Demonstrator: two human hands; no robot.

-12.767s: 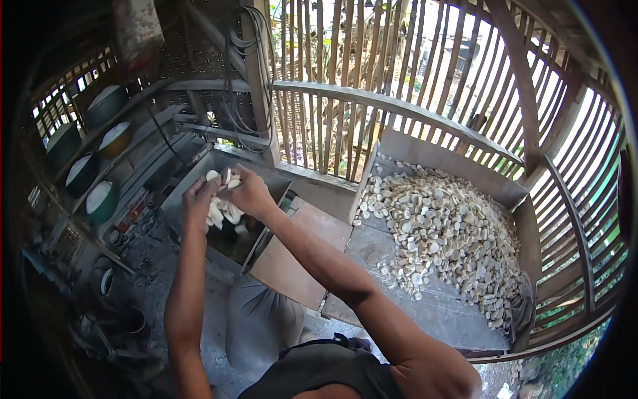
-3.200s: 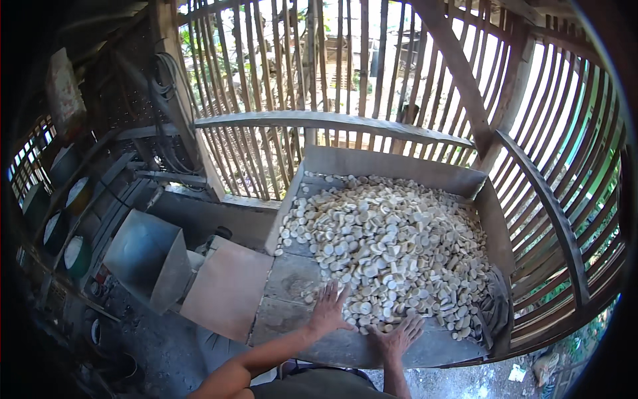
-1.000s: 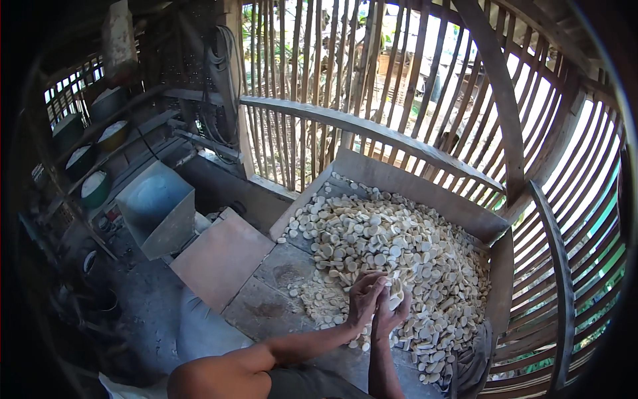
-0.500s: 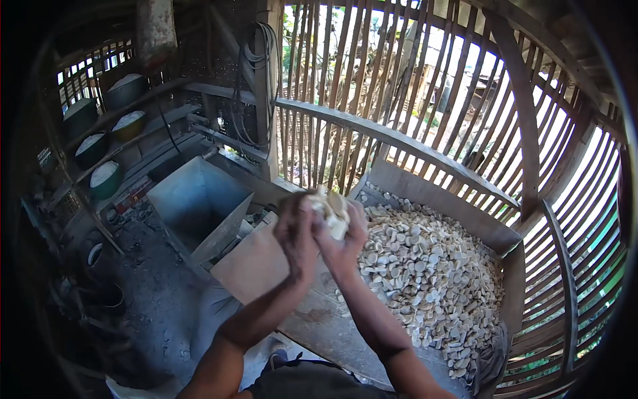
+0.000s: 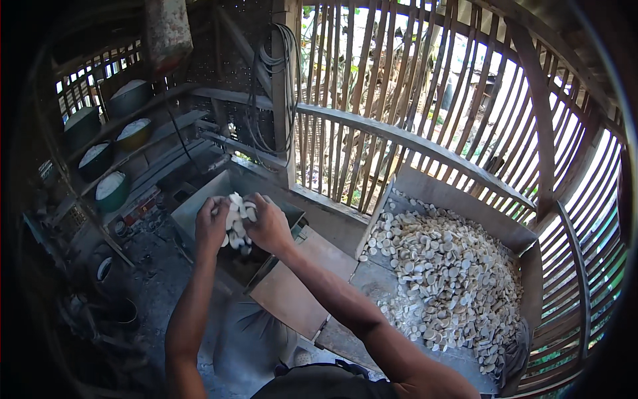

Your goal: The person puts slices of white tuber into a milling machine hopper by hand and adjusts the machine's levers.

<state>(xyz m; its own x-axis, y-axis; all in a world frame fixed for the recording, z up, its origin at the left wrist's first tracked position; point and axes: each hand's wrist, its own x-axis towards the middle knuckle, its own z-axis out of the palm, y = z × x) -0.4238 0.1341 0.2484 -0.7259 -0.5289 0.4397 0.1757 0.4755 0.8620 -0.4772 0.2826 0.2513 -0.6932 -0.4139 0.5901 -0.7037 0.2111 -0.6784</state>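
Note:
Over the square metal hopper (image 5: 184, 217), my left hand (image 5: 211, 226) and my right hand (image 5: 270, 225) cup a handful of pale dried slices (image 5: 234, 214) between them. The fingers of both hands curl around the slices from either side. Several slices are dropping below the hands into the dark hopper mouth, blurred by motion. To the right, a large heap of the same round, chip-like slices (image 5: 452, 272) lies in a wooden bin with raised board sides (image 5: 458, 194). My hands and forearms hide part of the hopper's inside.
A flat tan board (image 5: 312, 282) bridges the hopper and the bin. Basins of white powdery stuff, among them a green one (image 5: 113, 193), stand on shelves at the left. Coiled hose (image 5: 287, 86) hangs on a post. Slatted wooden walls (image 5: 399, 86) close the far and right sides.
Both hands have moved left from beside the heap to above the hopper, carrying the slices. They have parted slightly, and some slices are falling. The view has shifted left.

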